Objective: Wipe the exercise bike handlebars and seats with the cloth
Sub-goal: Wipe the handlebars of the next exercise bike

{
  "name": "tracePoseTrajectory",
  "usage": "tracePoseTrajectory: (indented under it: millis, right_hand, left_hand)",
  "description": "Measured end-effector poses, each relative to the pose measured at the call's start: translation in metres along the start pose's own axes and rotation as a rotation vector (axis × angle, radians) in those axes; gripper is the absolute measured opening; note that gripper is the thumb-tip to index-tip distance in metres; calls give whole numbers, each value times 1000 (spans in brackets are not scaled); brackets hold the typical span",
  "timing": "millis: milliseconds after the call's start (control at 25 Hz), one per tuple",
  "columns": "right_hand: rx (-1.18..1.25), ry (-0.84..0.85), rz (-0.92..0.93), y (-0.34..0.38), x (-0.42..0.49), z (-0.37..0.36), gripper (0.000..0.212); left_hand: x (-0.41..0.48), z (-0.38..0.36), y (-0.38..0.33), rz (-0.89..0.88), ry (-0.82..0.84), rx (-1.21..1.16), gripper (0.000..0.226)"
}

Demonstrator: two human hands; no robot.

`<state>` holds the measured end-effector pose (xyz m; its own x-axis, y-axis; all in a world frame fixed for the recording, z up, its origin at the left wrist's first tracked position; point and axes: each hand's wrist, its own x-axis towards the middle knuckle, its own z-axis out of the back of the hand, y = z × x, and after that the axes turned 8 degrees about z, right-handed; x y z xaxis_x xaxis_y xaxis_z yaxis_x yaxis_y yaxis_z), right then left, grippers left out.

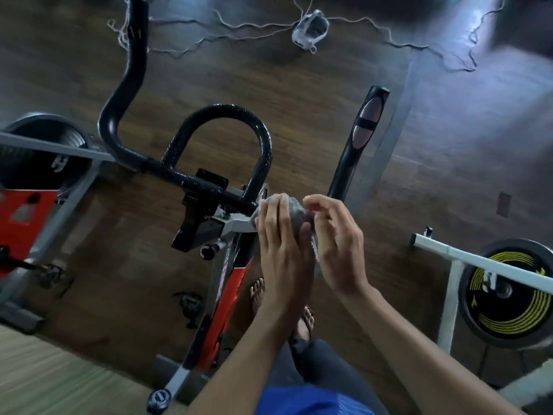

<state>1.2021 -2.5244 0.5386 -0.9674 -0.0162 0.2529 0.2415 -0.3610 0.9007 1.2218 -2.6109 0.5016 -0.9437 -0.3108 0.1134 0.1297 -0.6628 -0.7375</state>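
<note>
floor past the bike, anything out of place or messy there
Yes. A loose white string straggles in tangles across the wooden floor, running through a small white bag-like thing, and some of it is caught on the tall handlebar end.

The dark wooden floor (329, 130) has a long, kinked string (239, 26) trailing across its far side. A small white pouch (309, 29) with a dark inside lies on that string. On the right stands a black wheel with yellow rings (508, 295), and a white bar (466, 257) crosses in front of it. On the left is a dark grey wheel (45, 151), with a pedal (49, 272) lower down. A pale mat (45, 369) fills the near left corner. A pair of sandals (257, 292) stands on the boards.
</note>
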Motion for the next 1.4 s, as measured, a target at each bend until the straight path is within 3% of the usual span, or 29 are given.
tracePoseTrajectory:
  millis: [120,320,520,720,920,1160,1280,1400]
  right_hand:
    - [-118,-20,128,-16,10,3,22]
    - [-245,36,194,-34,10,-11,21]
    - [-414,-103,261,-49,7,-33,27]
    - [-344,-217,311,-55,3,-41,28]
    - [-328,-247,331,-61,3,-44,24]
    - [-288,-275,343,-62,2,-43,28]
    - [-236,-278,319,-61,1,-42,29]
    - [-142,-229,295,-61,0,-28,28]
  left_hand:
    - [6,-17,10,-55,-107,16,42]
    - [12,-4,53,-350,-186,139,38]
    - [46,4,93,-525,-233,24,43]
    - [80,-10,128,-721,-358,-64,45]
    - [73,-26,114,-580,-417,-238,42]
    - [60,-29,104,-689,-321,-309,34]
    - [39,-39,93,-765,-298,-209,32]
    - [37,-42,97,-668,-349,-151,34]
